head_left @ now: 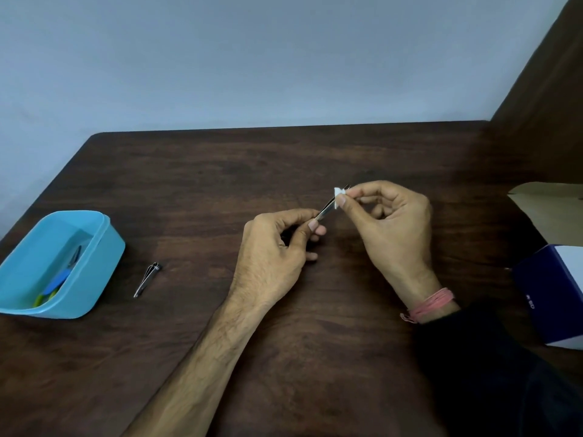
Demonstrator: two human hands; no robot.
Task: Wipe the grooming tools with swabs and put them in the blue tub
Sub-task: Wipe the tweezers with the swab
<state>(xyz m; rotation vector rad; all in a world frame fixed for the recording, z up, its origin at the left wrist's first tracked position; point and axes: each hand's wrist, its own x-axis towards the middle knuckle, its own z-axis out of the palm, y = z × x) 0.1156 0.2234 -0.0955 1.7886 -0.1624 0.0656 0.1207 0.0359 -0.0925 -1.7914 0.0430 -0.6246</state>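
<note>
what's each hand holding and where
Left hand pinches the tweezers at the near end; right hand pinches a swab around their tip.

The navy box (545, 291) bears small white lettering, perhaps "ED".

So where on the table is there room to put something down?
Bare wood runs along the far edge of the table, and between the nail clipper and the left forearm. It's crowded mid-table around both hands, by the blue tub at the left, and by the boxes at the right.
</note>
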